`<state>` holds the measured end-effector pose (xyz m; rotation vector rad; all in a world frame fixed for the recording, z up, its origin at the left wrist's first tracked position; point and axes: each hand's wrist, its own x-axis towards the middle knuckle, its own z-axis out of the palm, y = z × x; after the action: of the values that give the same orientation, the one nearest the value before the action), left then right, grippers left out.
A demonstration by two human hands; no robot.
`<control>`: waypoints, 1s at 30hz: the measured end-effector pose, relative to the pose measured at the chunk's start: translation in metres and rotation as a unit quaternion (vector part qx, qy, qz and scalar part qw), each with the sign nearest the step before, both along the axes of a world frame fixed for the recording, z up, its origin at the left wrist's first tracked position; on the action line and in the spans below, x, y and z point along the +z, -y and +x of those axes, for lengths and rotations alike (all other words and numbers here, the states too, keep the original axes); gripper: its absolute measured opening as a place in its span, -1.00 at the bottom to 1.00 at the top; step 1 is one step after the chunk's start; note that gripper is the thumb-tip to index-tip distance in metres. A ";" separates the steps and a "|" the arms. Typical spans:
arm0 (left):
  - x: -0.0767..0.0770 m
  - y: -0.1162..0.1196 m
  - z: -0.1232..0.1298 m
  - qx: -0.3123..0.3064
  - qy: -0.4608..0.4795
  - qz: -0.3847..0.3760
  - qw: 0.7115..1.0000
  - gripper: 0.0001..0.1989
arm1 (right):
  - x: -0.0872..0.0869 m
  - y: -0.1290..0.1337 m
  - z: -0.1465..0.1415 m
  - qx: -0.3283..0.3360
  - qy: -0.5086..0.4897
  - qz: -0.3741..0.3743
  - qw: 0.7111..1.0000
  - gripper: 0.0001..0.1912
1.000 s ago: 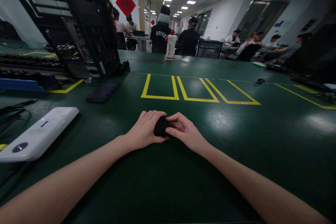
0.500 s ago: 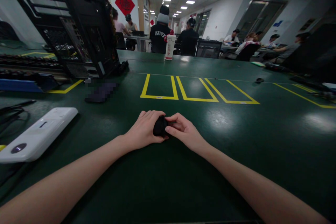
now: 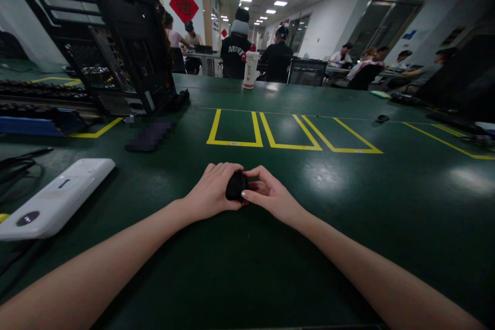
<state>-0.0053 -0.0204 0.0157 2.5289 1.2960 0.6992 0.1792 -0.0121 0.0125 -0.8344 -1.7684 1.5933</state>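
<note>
A small dark rounded object (image 3: 235, 186) is held between my two hands just above the green table (image 3: 247, 268). My left hand (image 3: 212, 189) wraps round its left side, with fingers over the top and the thumb below. From the right, my right hand (image 3: 271, 193) grips its edge with bent fingers and the thumb tip. The fingers partly cover the object, and its details are too dark to make out.
A white device (image 3: 64, 191) and dark cables lie at the left. Behind them stand a black open-frame case (image 3: 127, 46) and a blurred dark slab (image 3: 149, 136). Yellow tape outlines (image 3: 290, 148), a white bottle (image 3: 251, 69) and a small black ring (image 3: 382, 118) are farther back.
My right thumb and fingers have shifted very slightly at the dark object's edge. My left hand looks the same.
</note>
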 end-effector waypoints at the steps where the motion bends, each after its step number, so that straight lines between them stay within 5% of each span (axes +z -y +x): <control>1: -0.001 0.000 0.000 0.003 0.001 0.003 1.000 -0.45 | 0.000 0.001 0.000 -0.002 -0.002 0.005 1.000 -0.71; 30: -0.001 0.000 0.001 -0.002 0.003 0.000 1.000 -0.46 | -0.003 0.000 -0.002 -0.018 -0.017 0.017 1.000 -0.78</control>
<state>-0.0047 -0.0200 0.0151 2.5271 1.2900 0.7052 0.1776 -0.0123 0.0094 -0.8137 -1.7409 1.5422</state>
